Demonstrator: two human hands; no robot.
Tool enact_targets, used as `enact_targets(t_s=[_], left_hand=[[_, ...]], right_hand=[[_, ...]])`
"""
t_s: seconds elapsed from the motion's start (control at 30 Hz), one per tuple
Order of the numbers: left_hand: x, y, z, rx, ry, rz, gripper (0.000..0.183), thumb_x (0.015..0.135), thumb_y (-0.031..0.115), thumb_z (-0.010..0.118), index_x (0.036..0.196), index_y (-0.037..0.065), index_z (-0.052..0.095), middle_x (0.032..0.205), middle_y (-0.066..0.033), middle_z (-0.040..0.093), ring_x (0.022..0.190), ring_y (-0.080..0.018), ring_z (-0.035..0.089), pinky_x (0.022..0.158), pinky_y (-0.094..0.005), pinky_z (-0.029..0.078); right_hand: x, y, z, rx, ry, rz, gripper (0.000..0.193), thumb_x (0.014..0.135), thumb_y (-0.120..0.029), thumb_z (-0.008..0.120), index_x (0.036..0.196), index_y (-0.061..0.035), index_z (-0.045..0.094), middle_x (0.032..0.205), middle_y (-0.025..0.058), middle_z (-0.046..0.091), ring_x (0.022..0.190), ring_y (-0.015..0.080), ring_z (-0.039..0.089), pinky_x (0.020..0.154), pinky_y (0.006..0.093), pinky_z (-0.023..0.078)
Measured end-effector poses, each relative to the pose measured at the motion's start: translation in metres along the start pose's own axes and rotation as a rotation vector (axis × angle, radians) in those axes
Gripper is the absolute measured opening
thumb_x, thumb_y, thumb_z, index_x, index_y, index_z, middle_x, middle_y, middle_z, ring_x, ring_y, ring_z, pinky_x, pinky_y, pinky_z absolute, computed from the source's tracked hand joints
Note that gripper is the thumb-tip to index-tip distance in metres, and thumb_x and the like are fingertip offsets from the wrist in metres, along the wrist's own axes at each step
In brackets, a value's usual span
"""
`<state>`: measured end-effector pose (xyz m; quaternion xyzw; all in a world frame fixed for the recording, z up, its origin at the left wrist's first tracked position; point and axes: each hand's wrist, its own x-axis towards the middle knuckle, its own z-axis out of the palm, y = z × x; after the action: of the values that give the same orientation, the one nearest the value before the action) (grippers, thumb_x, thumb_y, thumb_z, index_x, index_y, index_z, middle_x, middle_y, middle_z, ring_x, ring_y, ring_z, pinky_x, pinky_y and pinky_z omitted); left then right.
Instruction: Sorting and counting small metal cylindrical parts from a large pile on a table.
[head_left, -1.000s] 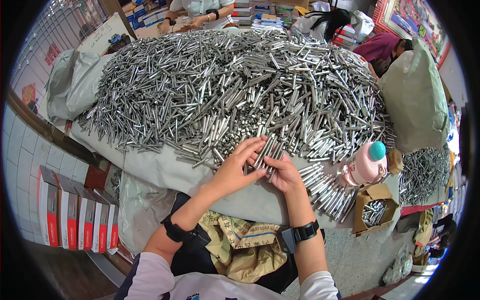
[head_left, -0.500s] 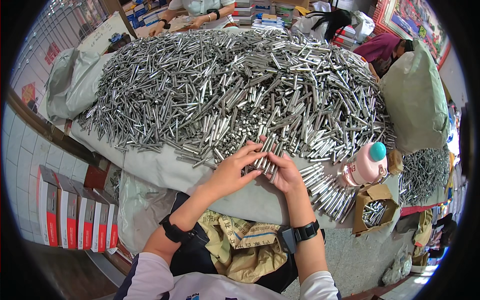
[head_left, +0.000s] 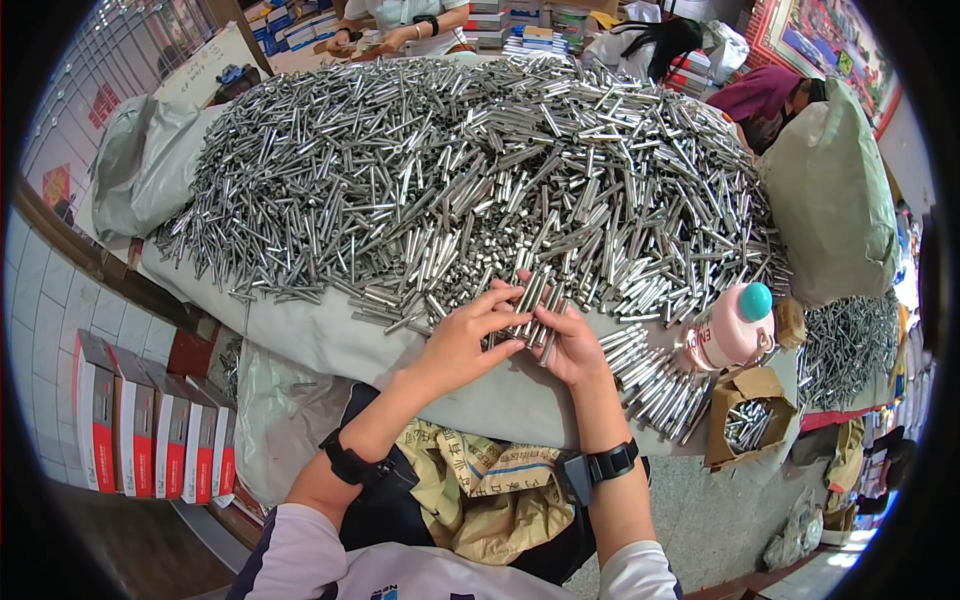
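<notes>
A small bundle of shiny metal rods (head_left: pixel 537 298) lies side by side across the fingers of my right hand (head_left: pixel 572 350), which cups it from the right. From the left, my left hand (head_left: pixel 466 341) closes its fingers and thumb on the same bundle. Both hands are just over the near edge of a large heap of similar metal rods (head_left: pixel 400 180). Close to my right wrist, more rods (head_left: pixel 655 385) lie in a neat fanned row on the grey cloth (head_left: pixel 300 335).
A pink bottle (head_left: pixel 728 330) with a teal cap stands right of the row. Beside it is an open carton (head_left: pixel 768 388) holding short metal pieces. Boxes (head_left: pixel 150 425) stand at the left. A pale sack (head_left: pixel 835 195) rises at the right. Several people (head_left: pixel 410 20) sit across the heap.
My hands and the bundle stay almost in place, with only slight finger movement. Across the heap, a person's hand has shifted a little.
</notes>
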<state>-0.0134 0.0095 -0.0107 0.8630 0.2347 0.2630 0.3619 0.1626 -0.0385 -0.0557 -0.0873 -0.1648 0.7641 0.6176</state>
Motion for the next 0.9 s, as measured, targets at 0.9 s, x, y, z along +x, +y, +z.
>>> enact_targets(t_s=[0.9], left_hand=[[-0.056,-0.088,-0.093,0.312,0.587,-0.316,0.027,0.086,0.015,0.062,0.111,0.006,0.064,0.119,-0.01,0.061,0.11,-0.029,0.055,0.096,-0.0356,0.041]], right_hand=[[0.002,0.003,0.001,0.109,0.104,-0.077,0.052,0.09,0.004,0.046,0.139,-0.002,0.029,0.143,0.0292,0.031,0.13,0.0434,0.037,0.108,0.0505,0.038]])
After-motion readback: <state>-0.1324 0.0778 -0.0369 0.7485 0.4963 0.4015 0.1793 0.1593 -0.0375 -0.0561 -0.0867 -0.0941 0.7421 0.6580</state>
